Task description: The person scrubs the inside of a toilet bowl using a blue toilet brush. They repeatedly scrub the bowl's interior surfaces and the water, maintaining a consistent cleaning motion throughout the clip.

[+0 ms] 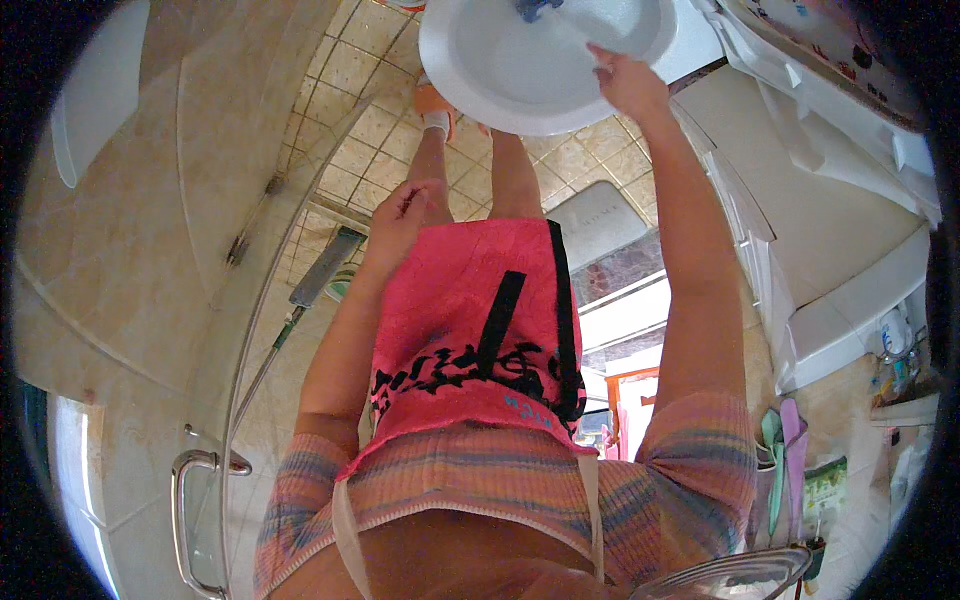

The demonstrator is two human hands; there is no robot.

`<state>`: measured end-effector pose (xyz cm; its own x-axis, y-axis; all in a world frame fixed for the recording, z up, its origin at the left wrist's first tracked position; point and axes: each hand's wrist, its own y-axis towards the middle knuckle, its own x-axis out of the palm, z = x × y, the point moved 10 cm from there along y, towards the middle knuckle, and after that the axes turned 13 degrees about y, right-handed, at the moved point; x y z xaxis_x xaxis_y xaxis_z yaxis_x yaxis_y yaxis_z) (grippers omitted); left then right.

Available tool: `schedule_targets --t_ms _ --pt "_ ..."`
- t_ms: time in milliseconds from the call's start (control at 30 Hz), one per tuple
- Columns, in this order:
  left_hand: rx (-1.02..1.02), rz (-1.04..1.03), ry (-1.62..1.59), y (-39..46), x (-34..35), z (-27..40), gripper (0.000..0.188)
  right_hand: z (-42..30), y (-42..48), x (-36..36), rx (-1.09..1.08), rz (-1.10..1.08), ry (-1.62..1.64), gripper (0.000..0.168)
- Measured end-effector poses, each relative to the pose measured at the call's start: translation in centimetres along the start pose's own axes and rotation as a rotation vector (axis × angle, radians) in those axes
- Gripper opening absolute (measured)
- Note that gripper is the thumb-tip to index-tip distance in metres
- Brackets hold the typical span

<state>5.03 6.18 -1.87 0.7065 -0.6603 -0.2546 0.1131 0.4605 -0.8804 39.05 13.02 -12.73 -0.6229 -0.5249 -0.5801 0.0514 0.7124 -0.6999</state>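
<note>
At the top, a white plastic basin holds cloudy water and a dark blue thing, perhaps cloth, cut off by the picture's edge. Over the basin's right side is my right hand, index finger stretched out and other fingers curled; nothing shows in it. My left hand hangs half curled beside the top left of my pink apron, away from the basin. Something dark shows between its fingers; whether it is a held thing or shadow is unclear.
A glass door with a metal handle stands at left, near a long-handled squeegee or mop. A grey mat lies on the tiled floor. At right are a white-edged tub or ledge and hanging cloths.
</note>
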Motion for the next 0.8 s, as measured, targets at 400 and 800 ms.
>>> schedule_targets --t_ms 400,800 --pt "-0.007 -0.031 0.016 0.2 -0.6 0.1 0.02 2.0 1.3 -3.5 0.083 0.037 -0.483 0.045" --pt "-0.018 0.003 0.002 0.7 -1.1 0.0 0.021 -3.4 -2.8 -0.6 0.017 -0.033 -0.363 0.056"
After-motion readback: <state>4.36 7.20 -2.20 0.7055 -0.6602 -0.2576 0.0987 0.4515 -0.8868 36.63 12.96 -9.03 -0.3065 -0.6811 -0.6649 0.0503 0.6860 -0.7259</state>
